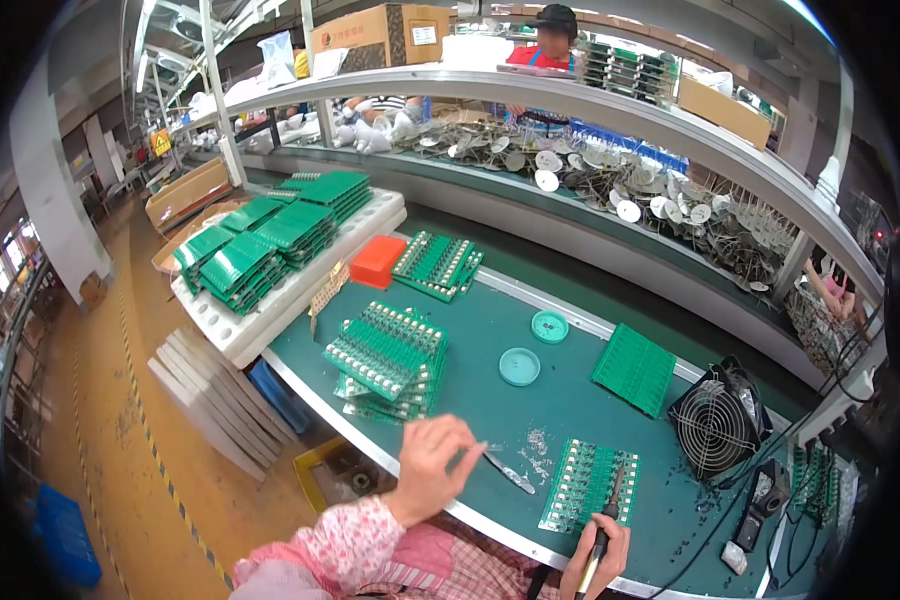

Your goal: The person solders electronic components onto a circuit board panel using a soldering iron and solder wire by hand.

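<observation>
My right hand (602,552) grips a soldering iron (598,556), its tip resting over a green circuit board (575,485) near the table's front edge. The board carries rows of small white parts. My left hand (432,465) is raised at the table's front edge, left of the board. Its fingers are curled toward the thumb; a small, pale, blurred thing shows at the fingertips, too unclear to name. Just right of this hand, metal tweezers (512,474) lie on the green table. Tiny loose parts (538,447) are scattered between the tweezers and the board.
Stacked circuit boards (385,350) stand at left, more behind by a red-orange box (377,262). Two round turquoise dishes (519,367) sit mid-table. A bare green panel (634,369), a black fan (715,425) and a soldering iron stand (762,505) are at right. Beyond the shelf is another person (545,55).
</observation>
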The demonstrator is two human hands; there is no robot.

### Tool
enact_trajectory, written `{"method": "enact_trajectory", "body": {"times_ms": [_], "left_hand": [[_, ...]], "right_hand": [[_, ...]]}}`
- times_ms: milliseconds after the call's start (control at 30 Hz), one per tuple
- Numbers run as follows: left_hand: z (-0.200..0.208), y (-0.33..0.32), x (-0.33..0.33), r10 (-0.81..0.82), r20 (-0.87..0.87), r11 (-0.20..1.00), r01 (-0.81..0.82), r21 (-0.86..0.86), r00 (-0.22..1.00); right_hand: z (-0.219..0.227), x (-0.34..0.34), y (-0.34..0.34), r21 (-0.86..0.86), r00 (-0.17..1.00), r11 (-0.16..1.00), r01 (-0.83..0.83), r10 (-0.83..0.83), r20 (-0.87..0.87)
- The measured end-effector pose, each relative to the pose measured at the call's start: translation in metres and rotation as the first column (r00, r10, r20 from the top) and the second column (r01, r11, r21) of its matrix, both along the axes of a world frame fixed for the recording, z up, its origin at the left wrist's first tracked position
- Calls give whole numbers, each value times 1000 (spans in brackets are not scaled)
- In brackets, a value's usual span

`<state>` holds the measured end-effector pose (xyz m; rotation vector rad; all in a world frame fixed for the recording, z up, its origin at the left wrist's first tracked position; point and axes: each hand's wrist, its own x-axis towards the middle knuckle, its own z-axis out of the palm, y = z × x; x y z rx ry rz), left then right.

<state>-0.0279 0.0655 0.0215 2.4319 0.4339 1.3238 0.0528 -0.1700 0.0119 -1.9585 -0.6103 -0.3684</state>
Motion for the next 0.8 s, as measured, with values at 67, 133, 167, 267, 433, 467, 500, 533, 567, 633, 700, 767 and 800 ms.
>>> {"method": "enact_trajectory", "body": {"times_ms": [67, 133, 167, 267, 433, 467, 500, 533, 567, 633, 700, 767, 800], "left_hand": [[31, 21, 11, -13, 81, 998, 8, 57, 997], [56, 53, 13, -45, 76, 999, 43, 32, 996], [67, 67, 19, -33, 71, 999, 34, -15, 997], [88, 108, 42, 131, 177, 985, -149, 92, 976], [98, 168, 42, 225, 23, 943, -223, 245, 974], [99, 171, 44, 254, -16, 937, -242, 252, 967], [100, 173, 46, 252, -25, 938, -238, 251, 967], [106, 171, 47, 221, -28, 960, -213, 182, 975], [109, 170, 47, 192, -29, 976, -188, 111, 981], [110, 172, 46, 182, -25, 974, -177, 143, 983], [115, 169, 41, 160, -61, 944, -135, 300, 985], [118, 163, 39, 158, -54, 925, -129, 357, 986], [119, 161, 38, 144, -28, 912, -122, 392, 989]], "right_hand": [[1, 0, -2, -9, 1000, 1000, 11, -11, 13], [0, -1, 2, 3, 1000, 1000, 1, -2, 21], [-1, 0, 2, 12, 999, 1000, -4, 4, 34], [-3, -1, 1, 13, 999, 1000, 0, 0, 36], [0, -2, -1, 18, 1000, 1000, -9, 9, 25], [0, -1, -1, 25, 1000, 1000, -14, 13, 13], [-1, -1, -1, 32, 1000, 999, -19, 19, 1], [0, -1, -1, 28, 1000, 999, -18, 18, -10], [0, 0, -1, 36, 999, 999, -33, 33, -10], [1, 2, -1, 40, 999, 998, -46, 47, -24], [2, 3, 0, 29, 999, 999, -45, 44, 31], [1, 2, 1, 33, 999, 999, -34, 35, -13], [2, 1, 0, 25, 999, 999, -36, 37, -22]]}}
